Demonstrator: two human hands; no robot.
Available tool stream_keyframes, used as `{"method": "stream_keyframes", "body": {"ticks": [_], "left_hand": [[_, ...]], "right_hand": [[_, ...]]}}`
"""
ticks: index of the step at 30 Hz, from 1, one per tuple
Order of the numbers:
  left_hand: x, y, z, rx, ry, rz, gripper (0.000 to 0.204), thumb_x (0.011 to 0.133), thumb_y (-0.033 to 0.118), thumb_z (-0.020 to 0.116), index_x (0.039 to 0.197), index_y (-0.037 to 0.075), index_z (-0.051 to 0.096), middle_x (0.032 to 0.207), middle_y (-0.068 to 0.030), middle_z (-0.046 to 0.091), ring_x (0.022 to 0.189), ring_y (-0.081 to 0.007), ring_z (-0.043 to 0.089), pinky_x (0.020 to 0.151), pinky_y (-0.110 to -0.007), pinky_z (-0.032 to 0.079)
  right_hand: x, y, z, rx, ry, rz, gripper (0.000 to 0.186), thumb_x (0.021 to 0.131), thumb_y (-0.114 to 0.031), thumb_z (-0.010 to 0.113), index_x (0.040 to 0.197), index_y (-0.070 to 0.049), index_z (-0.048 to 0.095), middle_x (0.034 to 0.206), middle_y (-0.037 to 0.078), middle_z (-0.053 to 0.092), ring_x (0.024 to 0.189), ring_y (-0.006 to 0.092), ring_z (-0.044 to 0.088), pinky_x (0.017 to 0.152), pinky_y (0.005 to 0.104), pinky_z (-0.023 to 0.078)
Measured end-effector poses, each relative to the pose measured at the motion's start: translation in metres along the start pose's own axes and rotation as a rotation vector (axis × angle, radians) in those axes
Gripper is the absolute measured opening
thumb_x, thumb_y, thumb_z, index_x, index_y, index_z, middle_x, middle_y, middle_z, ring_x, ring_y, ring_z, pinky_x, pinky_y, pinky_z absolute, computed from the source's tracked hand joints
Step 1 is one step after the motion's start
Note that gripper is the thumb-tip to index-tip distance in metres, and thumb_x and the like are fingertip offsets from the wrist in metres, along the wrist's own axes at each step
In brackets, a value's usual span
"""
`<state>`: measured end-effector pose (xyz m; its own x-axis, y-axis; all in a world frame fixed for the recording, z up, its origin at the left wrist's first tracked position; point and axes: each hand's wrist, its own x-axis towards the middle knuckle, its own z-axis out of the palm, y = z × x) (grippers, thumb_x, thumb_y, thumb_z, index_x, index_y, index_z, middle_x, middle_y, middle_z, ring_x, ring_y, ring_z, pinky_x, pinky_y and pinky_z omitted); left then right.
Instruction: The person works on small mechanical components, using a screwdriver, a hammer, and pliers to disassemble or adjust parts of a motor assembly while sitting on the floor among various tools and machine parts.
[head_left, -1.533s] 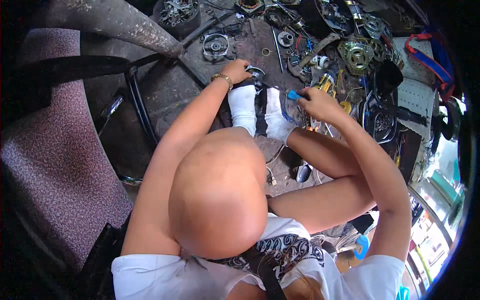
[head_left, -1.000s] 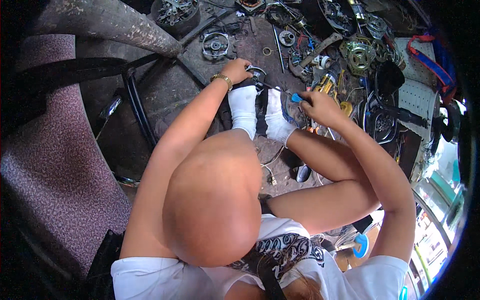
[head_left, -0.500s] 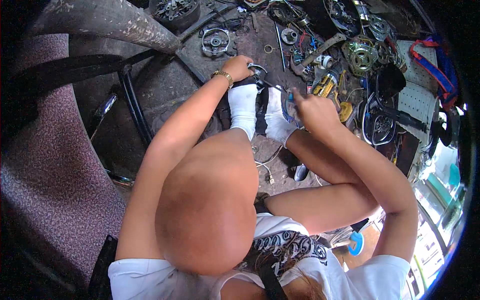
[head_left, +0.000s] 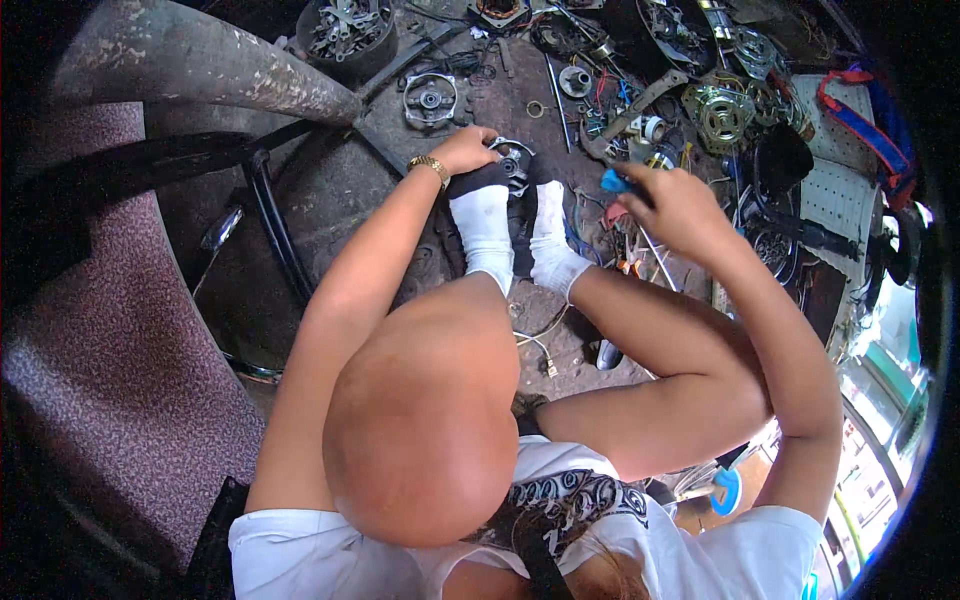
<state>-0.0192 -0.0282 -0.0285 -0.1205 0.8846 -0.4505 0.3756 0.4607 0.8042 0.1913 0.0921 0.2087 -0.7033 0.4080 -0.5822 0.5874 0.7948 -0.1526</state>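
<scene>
On the floor in front of my feet lies a round metal motor cover [head_left: 515, 178]. My left hand [head_left: 466, 152], with a gold watch [head_left: 432, 168] on its wrist, grips the cover's upper left rim. To the right of the cover, my right hand [head_left: 682, 208] is raised with its fingers closed on a blue-handled tool [head_left: 616, 182]. The tool's far end cannot be made out. My white-socked feet [head_left: 485, 225] are close to the cover, the left one right against its near side.
Another round metal cover [head_left: 431, 100] lies farther left. A hammer [head_left: 648, 104], a partly hidden yellow drill [head_left: 662, 158], a thin rod [head_left: 558, 100] and several motor parts [head_left: 722, 115] crowd the right. A bucket of metal pieces [head_left: 348, 35] stands at the back, beside a thick post [head_left: 220, 65].
My right hand has moved right, away from the cover, taking the tool with it. My left hand has shifted slightly left and stays at the cover's rim.
</scene>
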Motion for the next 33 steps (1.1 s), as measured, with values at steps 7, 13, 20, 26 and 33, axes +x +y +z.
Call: {"method": "stream_keyframes", "body": {"ticks": [7,13,20,26,33], "left_hand": [[0.002,0.002,0.006,-0.020,-0.024,-0.039,0.071,0.061,0.032,0.068,0.118,-0.007,0.049,0.114,-0.0238,0.055,0.106,-0.0298,0.055,0.090,-0.032,0.042],[-0.003,0.022,-0.003,0.340,0.043,-0.074,0.048,0.056,0.035,0.070,0.089,0.000,0.062,0.093,-0.0201,0.063,0.086,-0.0337,0.061,0.078,-0.039,0.048],[-0.003,0.058,0.003,0.530,0.000,-0.162,0.057,0.055,0.035,0.075,0.096,-0.001,0.056,0.092,-0.0187,0.064,0.084,-0.0320,0.063,0.075,-0.040,0.050],[-0.010,0.060,0.012,0.593,0.054,-0.110,0.066,0.059,0.030,0.075,0.107,-0.001,0.042,0.087,-0.0211,0.063,0.084,-0.0369,0.061,0.075,-0.044,0.048],[-0.007,0.063,-0.029,0.554,-0.089,0.021,0.070,0.067,0.041,0.070,0.112,-0.006,0.043,0.114,-0.0265,0.049,0.103,-0.0373,0.052,0.088,-0.041,0.042]], "right_hand": [[-0.013,0.063,0.024,0.071,0.112,-0.068,0.049,0.080,-0.016,0.057,0.127,-0.012,0.043,0.108,0.021,0.056,0.098,0.0371,0.055,0.083,0.0425,0.044],[-0.010,0.071,0.160,0.284,0.230,0.110,0.052,0.082,-0.014,0.056,0.130,-0.010,0.036,0.115,0.018,0.051,0.102,0.0355,0.052,0.086,0.0398,0.043],[0.050,-0.002,0.229,0.690,0.345,0.395,0.039,0.086,-0.030,0.050,0.122,-0.016,0.041,0.107,0.009,0.050,0.096,0.0245,0.050,0.080,0.0335,0.043],[0.106,-0.064,0.228,1.522,0.375,0.703,0.032,0.089,-0.040,0.045,0.114,-0.021,0.045,0.101,0.004,0.048,0.092,0.0167,0.047,0.076,0.0293,0.042],[0.123,-0.047,0.227,1.008,0.298,0.432,0.015,0.084,-0.023,0.051,0.092,-0.010,0.055,0.090,0.008,0.051,0.081,0.0209,0.051,0.071,0.0323,0.043]]}}
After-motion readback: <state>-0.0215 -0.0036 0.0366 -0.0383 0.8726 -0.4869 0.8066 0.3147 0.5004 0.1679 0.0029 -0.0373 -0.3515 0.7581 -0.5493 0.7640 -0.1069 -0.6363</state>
